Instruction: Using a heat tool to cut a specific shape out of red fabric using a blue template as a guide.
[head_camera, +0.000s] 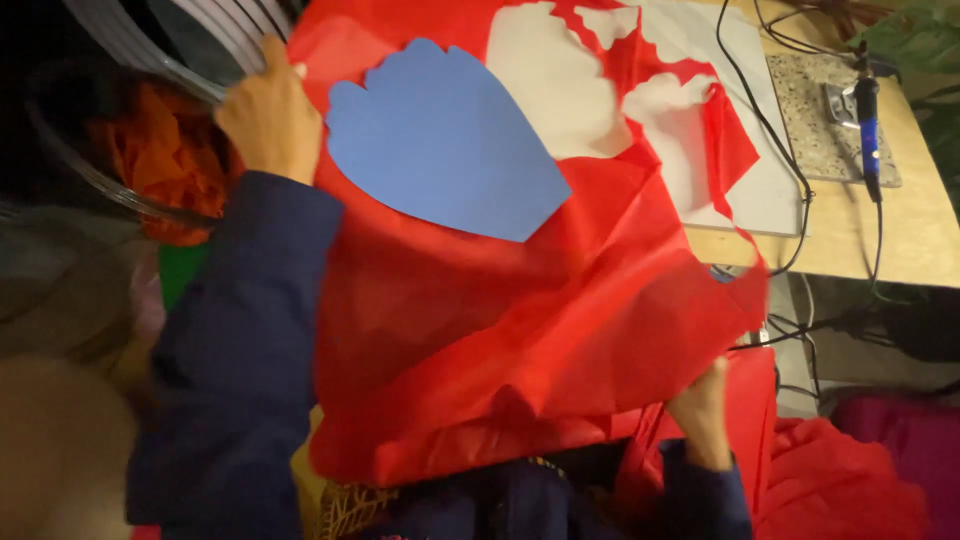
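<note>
At upper left of the frame, left hand (268, 118) clamped on the top edge of red fabric (480, 340), blue paper template (440, 150) just beside. At lower right, right hand (702, 408) pinched shut on the fabric's bottom edge. Best kept taut, template flat. Farther right, soldering tool (868, 130) on the table (920, 240).

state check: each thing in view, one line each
red fabric: spread out, wrinkled, shapes already cut out of its far part
blue template: lying flat on the fabric
left hand: grip closed on the fabric's far edge
right hand: grip closed on the fabric's near edge
blue-handled tool: resting on a speckled slab, cord attached
</note>
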